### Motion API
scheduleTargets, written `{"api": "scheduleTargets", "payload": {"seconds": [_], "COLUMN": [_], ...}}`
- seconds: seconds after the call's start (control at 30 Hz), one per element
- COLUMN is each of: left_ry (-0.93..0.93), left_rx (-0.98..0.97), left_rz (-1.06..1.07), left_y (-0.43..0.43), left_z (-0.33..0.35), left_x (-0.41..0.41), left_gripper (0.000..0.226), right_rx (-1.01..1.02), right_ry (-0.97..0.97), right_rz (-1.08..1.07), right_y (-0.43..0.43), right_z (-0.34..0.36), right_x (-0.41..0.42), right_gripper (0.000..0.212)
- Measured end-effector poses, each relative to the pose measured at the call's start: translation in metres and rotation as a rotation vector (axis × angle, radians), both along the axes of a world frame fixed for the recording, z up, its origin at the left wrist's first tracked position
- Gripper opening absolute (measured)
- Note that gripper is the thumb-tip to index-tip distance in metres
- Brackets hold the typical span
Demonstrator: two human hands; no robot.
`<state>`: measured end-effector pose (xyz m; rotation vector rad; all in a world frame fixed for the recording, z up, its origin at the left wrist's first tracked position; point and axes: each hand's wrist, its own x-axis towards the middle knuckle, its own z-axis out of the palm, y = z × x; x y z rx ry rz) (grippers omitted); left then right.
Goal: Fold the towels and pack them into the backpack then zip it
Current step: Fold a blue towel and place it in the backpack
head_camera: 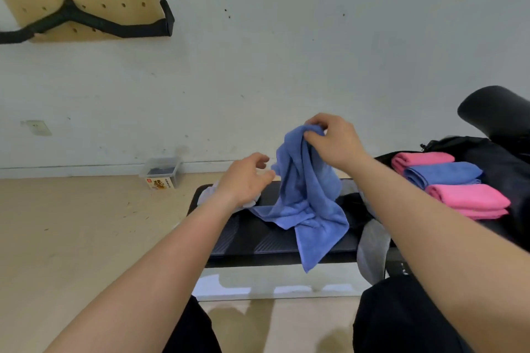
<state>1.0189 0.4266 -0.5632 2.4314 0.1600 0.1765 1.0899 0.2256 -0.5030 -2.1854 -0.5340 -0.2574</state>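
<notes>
Towel in right hand

A black padded bench stands on a pale wood floor, carrying a loose blue towel whose lower half spreads across the pad, one corner hanging over the front edge. A white cloth lies at the bench's left end; a grey cloth droops over the front. At the right end, three folded towels, pink, blue and pink, overlap in a row beside a black backpack. A clear plastic box sits on the floor by the wall.
</notes>
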Motion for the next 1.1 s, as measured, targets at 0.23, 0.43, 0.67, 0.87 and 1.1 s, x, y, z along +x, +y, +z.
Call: {"api": "scheduleTargets", "payload": {"seconds": [0.23, 0.43, 0.67, 0.87, 1.1], "left_ry": [0.039, 0.028, -0.113, -0.189, -0.178], "left_rx": [-0.089, -0.094, -0.211, -0.164, 0.062], "left_rz": [-0.101, -0.095, -0.164, -0.183, -0.095], "left_y": [-0.029, -0.045, -0.054, -0.049, -0.045], "left_z": [-0.059, -0.082, -0.072, -0.068, -0.067], "left_x": [0.02, 0.025, 0.03, 0.025, 0.02], "left_gripper": [0.03, 0.026, 0.027, 0.036, 0.012], "right_rx": [-0.277, -0.439, -0.058, -0.189, -0.283], "right_ry": [0.198, 0.143, 0.102, 0.16, 0.134], "right_rz": [0.025, 0.05, 0.123, 0.34, 0.163], "right_y": [-0.021, -0.042, -0.039, -0.032, -0.035], "right_z": [-0.116, -0.131, -0.119, -0.12, -0.119], "right_x": [0.003, 0.009, 0.009, 0.013, 0.009], "right_gripper": [0.014, 0.011, 0.028, 0.043, 0.012]}}
